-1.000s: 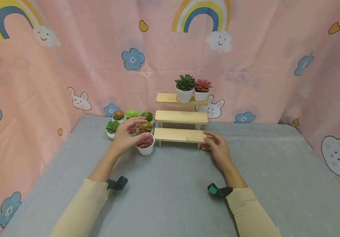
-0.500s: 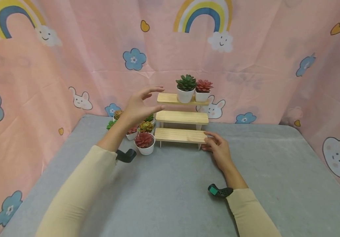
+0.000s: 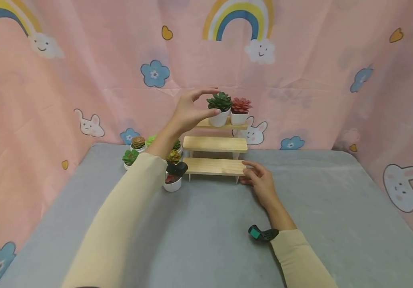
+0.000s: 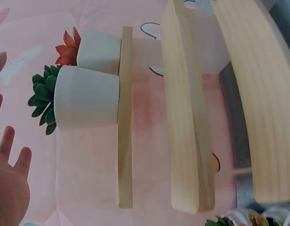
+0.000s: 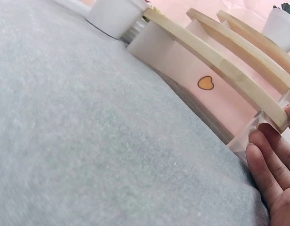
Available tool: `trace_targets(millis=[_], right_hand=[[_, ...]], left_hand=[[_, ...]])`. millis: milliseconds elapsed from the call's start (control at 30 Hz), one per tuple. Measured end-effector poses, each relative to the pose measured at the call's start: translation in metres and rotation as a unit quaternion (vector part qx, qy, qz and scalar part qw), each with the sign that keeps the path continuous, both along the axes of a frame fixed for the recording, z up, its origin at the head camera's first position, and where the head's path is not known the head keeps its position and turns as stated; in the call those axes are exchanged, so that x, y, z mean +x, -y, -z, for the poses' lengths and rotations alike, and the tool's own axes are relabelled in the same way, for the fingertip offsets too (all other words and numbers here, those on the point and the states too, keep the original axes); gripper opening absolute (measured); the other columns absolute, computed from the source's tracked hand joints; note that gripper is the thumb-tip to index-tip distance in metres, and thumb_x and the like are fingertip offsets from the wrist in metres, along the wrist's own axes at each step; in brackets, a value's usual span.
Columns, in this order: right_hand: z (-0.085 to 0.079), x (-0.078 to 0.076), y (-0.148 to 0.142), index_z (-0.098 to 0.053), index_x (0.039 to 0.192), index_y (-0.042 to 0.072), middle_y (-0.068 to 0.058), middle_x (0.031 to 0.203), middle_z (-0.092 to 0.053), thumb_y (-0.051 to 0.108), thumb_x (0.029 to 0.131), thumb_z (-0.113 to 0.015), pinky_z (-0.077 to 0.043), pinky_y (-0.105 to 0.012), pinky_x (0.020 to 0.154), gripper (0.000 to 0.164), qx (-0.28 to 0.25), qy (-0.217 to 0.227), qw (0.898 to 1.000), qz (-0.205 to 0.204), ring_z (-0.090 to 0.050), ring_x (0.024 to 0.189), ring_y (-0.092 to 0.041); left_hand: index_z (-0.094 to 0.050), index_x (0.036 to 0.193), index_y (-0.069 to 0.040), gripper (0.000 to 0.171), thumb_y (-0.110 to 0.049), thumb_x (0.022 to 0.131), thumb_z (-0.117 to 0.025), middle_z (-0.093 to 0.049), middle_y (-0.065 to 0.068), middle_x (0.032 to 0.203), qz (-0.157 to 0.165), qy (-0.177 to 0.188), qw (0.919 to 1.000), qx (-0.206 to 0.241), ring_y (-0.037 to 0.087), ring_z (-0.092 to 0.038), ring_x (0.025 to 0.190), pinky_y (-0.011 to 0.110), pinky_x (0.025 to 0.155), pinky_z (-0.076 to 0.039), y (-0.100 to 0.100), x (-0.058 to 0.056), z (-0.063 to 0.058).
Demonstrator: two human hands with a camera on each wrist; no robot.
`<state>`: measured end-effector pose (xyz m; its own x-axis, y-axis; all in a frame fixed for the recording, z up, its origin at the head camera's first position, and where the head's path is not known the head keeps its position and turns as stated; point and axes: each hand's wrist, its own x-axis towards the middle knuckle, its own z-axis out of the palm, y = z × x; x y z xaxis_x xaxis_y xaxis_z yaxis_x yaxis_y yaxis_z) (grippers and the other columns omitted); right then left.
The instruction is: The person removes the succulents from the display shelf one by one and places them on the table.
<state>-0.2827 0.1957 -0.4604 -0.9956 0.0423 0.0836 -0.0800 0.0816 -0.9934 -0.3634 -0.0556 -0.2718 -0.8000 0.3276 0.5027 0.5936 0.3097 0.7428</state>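
A three-tier wooden display stand (image 3: 215, 166) has pale planks on see-through supports. On its top plank stand a dark green potted succulent (image 3: 219, 103) and, to its right, a red potted succulent (image 3: 240, 111), both in white pots. My left hand (image 3: 191, 114) reaches up beside the green one, thumb and fingers spread; the left wrist view shows a gap between the hand (image 4: 12, 174) and the white pot (image 4: 88, 99). Down at the lowest plank's right end, my right hand (image 3: 262, 182) grips the stand, its fingers (image 5: 265, 165) against the support below the board.
Left of the stand, several potted succulents cluster on the grey cloth-covered table (image 3: 210, 232), partly behind my left arm. Among them are a red one (image 3: 172, 184), a brown one (image 3: 138, 143) and a green one (image 3: 130, 157). A pink printed curtain (image 3: 120, 48) hangs behind.
My left hand has risen from the cluster of succulents up and rightward to the green succulent on the top plank. The right hand stays at the lowest plank's end. The view shifts slightly.
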Motion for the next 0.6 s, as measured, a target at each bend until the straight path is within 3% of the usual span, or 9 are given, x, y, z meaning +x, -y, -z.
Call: trace_targets(millis=[167, 400, 600], right_hand=[[0.002, 0.002, -0.002, -0.061, 0.134, -0.001, 0.011, 0.088, -0.07, 0.01, 0.1, -0.059, -0.063, -0.023, 0.071, 0.035, -0.002, -0.003, 1.0, -0.002, -0.071, 0.074, -0.006], [0.003, 0.002, -0.005, -0.061, 0.133, -0.002, 0.008, 0.09, -0.071, 0.01, 0.1, -0.06, -0.063, -0.024, 0.071, 0.035, -0.008, -0.011, 1.0, -0.002, -0.072, 0.075, -0.007], [0.002, 0.001, -0.004, -0.061, 0.133, -0.003, 0.005, 0.092, -0.072, 0.009, 0.101, -0.06, -0.063, -0.024, 0.072, 0.035, -0.012, -0.014, 1.0, -0.008, -0.072, 0.076, -0.007]], left_hand=[[-0.066, 0.133, -0.01, 0.052, -0.016, 0.084, -0.082, -0.06, 0.003, 0.147, 0.015, 0.014, 0.9998, 0.0, 0.015, -0.044, 0.145, 0.044, 0.128, -0.023, -0.011, -0.014, 0.004], [-0.065, 0.135, -0.008, 0.055, -0.015, 0.083, -0.083, -0.049, -0.001, 0.157, 0.043, 0.036, 0.9984, 0.007, 0.016, -0.033, 0.153, 0.054, 0.127, -0.024, -0.021, -0.033, 0.011], [-0.066, 0.134, -0.008, 0.058, -0.012, 0.08, -0.085, -0.049, 0.004, 0.156, 0.046, 0.031, 0.9985, -0.006, 0.02, -0.033, 0.153, 0.054, 0.127, -0.025, -0.023, -0.042, 0.015]])
